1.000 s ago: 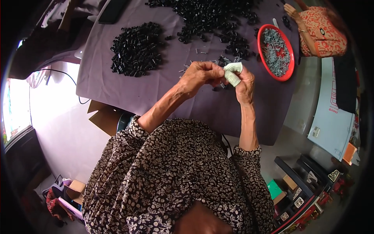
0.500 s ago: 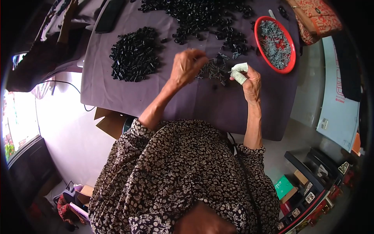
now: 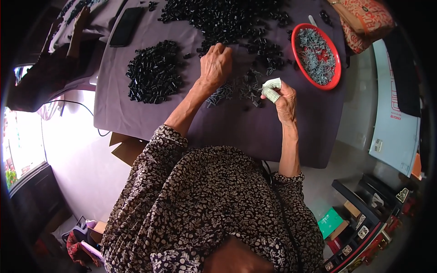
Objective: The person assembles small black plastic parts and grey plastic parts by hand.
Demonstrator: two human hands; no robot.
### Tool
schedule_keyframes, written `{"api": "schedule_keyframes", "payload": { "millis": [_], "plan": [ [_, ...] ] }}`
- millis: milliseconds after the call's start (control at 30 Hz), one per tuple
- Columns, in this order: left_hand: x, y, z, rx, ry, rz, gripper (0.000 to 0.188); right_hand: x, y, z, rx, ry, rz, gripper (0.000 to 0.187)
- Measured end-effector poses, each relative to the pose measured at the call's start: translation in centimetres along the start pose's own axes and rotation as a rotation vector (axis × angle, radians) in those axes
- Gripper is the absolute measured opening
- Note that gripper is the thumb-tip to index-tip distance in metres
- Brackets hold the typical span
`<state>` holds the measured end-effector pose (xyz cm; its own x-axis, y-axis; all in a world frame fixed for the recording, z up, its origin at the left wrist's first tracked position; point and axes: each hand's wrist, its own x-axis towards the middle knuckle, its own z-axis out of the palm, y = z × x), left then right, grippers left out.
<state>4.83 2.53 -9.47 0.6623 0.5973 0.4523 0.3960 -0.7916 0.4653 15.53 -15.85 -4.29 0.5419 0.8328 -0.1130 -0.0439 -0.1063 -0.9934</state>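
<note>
Firstly, left hand: was at the near edge of the heaped small glossy black tubular pieces; fingertips were hidden, grip could not be told.
Right hand: pale ribbed cloth finger covers nearly met; any held part was indistinct.
Black pieces: were presumably light, stiff, slightly slippery, best gripped by their sides.
Thin silver metal pins: lay loose between the hands.
</note>
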Motion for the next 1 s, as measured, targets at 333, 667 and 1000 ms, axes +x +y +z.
{"api": "schedule_keyframes", "payload": {
  "millis": [333,667,1000],
  "plan": [
    [-0.3,1.8,-4.3,-1.307,-0.127,-0.599,0.020,3.9,-3.4,2.6,-0.138,-0.060,-0.163,0.009],
    [-1.1,3.0,-6.8,-1.683,-0.123,-0.566,0.020,4.6,-6.2,4.6,-0.357,-0.065,-0.339,0.014],
    [-1.4,3.3,-7.2,-1.852,-0.162,-0.614,0.020,4.1,-6.4,4.9,-0.392,-0.051,-0.304,0.013]
  ]
}}
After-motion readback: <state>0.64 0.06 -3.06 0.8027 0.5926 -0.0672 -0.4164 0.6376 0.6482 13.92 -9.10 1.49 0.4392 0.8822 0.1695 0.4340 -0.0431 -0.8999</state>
